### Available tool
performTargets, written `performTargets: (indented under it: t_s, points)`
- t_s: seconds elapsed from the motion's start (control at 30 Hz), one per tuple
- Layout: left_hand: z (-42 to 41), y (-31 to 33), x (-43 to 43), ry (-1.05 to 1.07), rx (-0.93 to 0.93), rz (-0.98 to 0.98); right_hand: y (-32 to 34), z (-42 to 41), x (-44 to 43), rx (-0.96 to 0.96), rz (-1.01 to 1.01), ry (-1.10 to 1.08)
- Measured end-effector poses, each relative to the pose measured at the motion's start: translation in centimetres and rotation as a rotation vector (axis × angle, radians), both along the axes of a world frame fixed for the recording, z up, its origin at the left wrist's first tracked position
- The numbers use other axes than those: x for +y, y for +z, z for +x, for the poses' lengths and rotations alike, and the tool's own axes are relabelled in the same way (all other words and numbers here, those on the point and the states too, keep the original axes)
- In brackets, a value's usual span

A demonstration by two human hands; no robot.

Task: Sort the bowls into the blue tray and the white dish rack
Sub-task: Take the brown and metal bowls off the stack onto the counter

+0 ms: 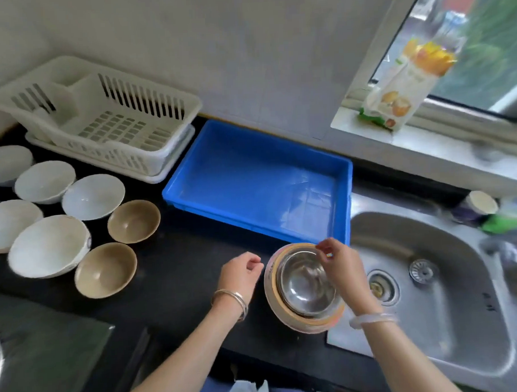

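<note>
By the sink, right hand seemingly pinches steel bowl rim; left hand loosely curled, empty; blue tray and white dish rack both empty.

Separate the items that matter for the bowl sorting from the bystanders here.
Job: steel bowl nested in stacked bowls, white bowls, tan bowls, blue tray, white dish rack.
Bystanders: sink, carton on the sill, cup.

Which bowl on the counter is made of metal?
The shiny steel bowl, nested inside a stack of bowls beside the sink, under the right hand. The other bowls, to the left, are white or brown.
</note>
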State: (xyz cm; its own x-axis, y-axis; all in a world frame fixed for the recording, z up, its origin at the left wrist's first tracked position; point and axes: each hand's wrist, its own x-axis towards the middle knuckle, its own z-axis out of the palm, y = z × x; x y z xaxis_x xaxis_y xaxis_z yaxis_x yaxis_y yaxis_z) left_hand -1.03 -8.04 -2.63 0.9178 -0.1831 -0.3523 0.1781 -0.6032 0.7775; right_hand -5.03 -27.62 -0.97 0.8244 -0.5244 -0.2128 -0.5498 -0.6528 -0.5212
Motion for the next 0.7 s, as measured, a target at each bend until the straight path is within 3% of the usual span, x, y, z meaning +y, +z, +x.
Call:
performTargets:
  t_s: [0.27,0.5,0.7]
  points:
    - [-0.8,-0.4,-3.5,-0.226,-0.087,0.180,-2.1,-3.7,-0.7,0.138,-0.270,0.059]
    - [-0.9,-0.8,-3.9,-0.270,-0.100,0.226,-2.0,-3.6,-1.3,0.103,-0.191,-0.009]
    - [-0.9,-0.6,-4.1,-0.279,-0.099,0.251,-1.1,-4.2,-2.7,0.017,0.018,-0.113]
